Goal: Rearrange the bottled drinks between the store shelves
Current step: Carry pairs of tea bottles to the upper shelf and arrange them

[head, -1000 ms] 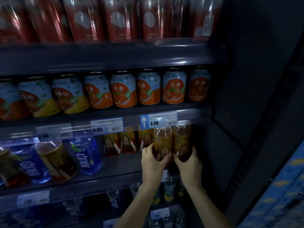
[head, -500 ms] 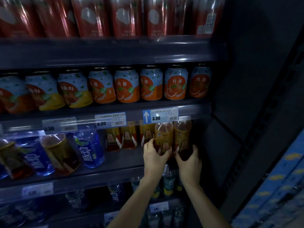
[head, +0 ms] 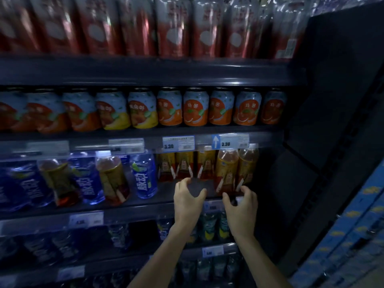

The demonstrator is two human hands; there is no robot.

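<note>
You face a dark store rack in dim light; the upper rows are blurred. The tea shelf [head: 124, 206] runs across the middle of the view, with a price rail [head: 230, 141] above it and a dark side panel [head: 299, 183] closing its right end. Blue cartons [head: 353, 235] are stacked beyond the panel, at lower right.

Two tea bottles [head: 227, 170] stand upright side by side at the front right of that shelf, touching or nearly so. Three more tea bottles of the same label [head: 185, 166] stand further back, to their left. A bare patch of shelf lies in front of those three.

Your left hand [head: 188, 201] is at the shelf edge, in front of the bare patch. Its fingers are curled apart and hold nothing. Your right hand [head: 242, 206] is just below the two front bottles. Its fingers are spread and empty, with the fingertips near the bottle bases; you cannot tell whether they touch.

To the left, blue bottles [head: 144, 175] and brown tea bottles [head: 113, 179] stand mixed in one row. Cans [head: 195, 108] with orange and yellow labels fill the shelf above. Red packs [head: 172, 28] fill the top shelf. More bottles [head: 209, 225] on the lower shelf are partly hidden behind your wrists.
</note>
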